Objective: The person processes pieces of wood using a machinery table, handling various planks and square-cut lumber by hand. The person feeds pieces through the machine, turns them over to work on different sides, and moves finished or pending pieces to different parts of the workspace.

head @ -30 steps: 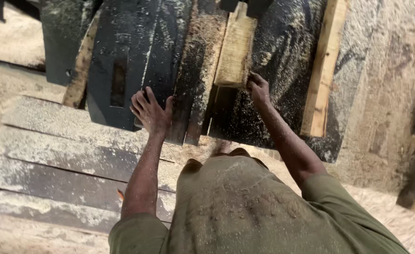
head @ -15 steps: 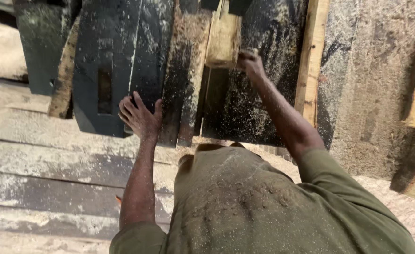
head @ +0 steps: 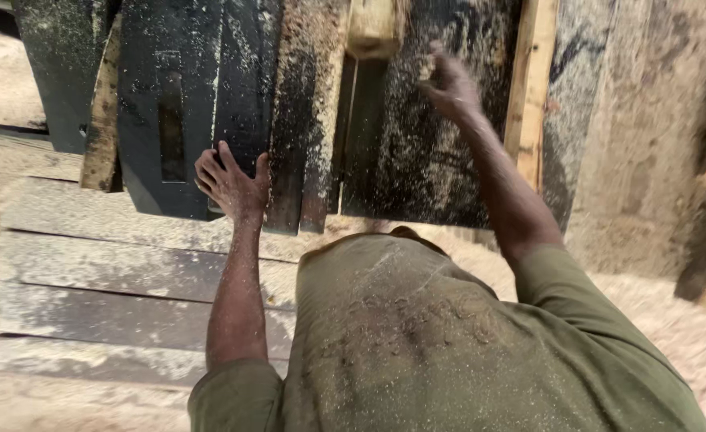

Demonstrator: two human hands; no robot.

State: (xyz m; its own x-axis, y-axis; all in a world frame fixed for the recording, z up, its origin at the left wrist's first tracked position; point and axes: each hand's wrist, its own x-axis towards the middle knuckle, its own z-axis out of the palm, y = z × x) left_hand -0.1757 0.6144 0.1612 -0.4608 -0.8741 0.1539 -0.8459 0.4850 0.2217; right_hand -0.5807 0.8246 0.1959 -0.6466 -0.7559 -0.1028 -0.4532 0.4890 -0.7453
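On a dark, sawdust-strewn machine bed (head: 417, 160), seen from the head camera, a pale wood block (head: 373, 28) is shown at the bed's far edge, partly cut off by the top of the frame. The right hand (head: 449, 84) is raised just beside the block, blurred; whether its fingers are closed or touching the block cannot be told. The left hand (head: 233, 186) is laid flat, fingers spread, against a dark metal plate (head: 169, 120) near the bed's near edge, nothing being gripped. A pale wooden rail (head: 533, 96) is seen along the bed's right side. Grey planks (head: 113, 272) are laid below the near edge, dusted with sawdust.
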